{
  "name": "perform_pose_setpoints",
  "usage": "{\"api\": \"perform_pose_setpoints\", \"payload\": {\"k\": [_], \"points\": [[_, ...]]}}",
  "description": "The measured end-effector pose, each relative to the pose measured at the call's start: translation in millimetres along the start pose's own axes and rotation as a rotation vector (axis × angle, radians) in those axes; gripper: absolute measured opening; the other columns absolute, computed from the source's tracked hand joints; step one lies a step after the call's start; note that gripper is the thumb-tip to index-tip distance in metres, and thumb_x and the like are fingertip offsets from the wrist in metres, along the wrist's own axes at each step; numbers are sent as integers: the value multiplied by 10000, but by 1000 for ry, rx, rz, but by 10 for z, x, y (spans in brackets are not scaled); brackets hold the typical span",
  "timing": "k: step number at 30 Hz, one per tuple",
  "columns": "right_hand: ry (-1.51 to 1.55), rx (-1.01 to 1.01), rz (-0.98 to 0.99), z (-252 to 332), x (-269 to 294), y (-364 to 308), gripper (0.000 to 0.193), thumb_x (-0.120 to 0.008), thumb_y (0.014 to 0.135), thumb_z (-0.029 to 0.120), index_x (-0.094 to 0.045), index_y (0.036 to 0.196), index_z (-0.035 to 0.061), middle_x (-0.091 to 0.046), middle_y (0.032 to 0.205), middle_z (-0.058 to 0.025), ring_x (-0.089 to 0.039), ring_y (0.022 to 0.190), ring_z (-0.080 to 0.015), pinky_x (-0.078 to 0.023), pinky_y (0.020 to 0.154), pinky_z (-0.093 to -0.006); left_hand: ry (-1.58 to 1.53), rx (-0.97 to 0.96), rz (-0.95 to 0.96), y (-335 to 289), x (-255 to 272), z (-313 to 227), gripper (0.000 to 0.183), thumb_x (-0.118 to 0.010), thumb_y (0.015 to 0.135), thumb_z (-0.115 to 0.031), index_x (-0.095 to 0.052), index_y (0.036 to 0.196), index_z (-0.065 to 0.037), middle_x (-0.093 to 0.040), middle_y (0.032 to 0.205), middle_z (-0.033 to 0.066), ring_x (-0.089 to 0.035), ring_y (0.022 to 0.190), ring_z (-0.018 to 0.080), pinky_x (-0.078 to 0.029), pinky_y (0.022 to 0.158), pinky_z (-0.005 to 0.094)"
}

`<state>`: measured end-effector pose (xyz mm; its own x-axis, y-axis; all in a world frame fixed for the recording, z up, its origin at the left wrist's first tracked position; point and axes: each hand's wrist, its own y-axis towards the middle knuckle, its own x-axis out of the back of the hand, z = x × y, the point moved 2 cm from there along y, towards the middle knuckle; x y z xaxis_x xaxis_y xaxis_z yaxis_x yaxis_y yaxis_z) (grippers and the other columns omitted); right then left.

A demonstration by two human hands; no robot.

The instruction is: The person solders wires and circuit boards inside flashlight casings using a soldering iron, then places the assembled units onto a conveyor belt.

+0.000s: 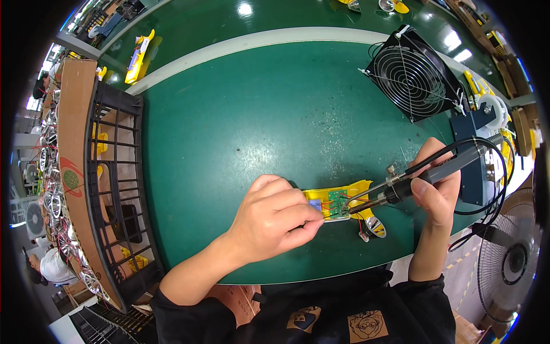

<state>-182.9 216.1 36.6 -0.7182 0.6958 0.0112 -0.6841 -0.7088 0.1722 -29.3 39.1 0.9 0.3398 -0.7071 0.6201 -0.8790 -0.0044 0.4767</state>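
- Seeing the yellow case (361,187) lying near the front edge of the green table (229,114), a bit right of the middle.
- Seeing a green circuit board (337,198) and a blue block (314,204) sitting in it, with thin red wires (325,203).
- Running its long way from left to right, about even with the surface's front edge; pointing its wider end toward the right edge, hiding its left end behind the left hand (272,221).
- Spotting a shiny reflector cup (375,226) just beside the wider end, on the front-edge side.
- Closing the left thumb and fingers together in a pinch by the case's near side; not telling for sure about a wire or the rim between them.
- Gripping the soldering iron (401,190) in the right hand (438,189), with fingers bent around its handle.
- Slanting the iron's tip left and toward the front edge, right at the board; not telling for sure about touching.
- Guessing at a light, stiff, maybe slippery case, with easy-to-break wires and board.
- Picking the yellow side walls as the best hold, staying off the wires and the likely hot tip.
- Seeing a black fan (409,80) standing by the far right corner.
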Motion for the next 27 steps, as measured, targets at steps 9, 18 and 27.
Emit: {"api": "perform_pose_setpoints", "payload": {"k": [9,18,27], "points": [[22,80,22,-66,24,-4,236,-548,577,-22,-455,787,30,-453,701,-70,-392,574,-89,-299,500,-211,-3,1,3,4,0,-6,150,-713,539,-80,-602,639,-102,-492,569,-8,-452,552,158,-360,594,290],[18,99,50,-67,11,-4,329,-539,586,-42,-437,883,59,-466,717,-82,-403,586,-99,-312,517,-215,12,-4,10,9,1,-4,148,-712,541,-81,-603,639,-101,-489,568,-9,-450,553,164,-363,596,292],[25,52,-19,-15,-14,7,176,-553,581,-10,-470,733,28,-455,696,-54,-383,548,-75,-275,480,-206,9,-1,30,3,4,0,154,-711,537,-71,-607,648,-97,-494,566,-5,-452,550,162,-365,594,290]]}}
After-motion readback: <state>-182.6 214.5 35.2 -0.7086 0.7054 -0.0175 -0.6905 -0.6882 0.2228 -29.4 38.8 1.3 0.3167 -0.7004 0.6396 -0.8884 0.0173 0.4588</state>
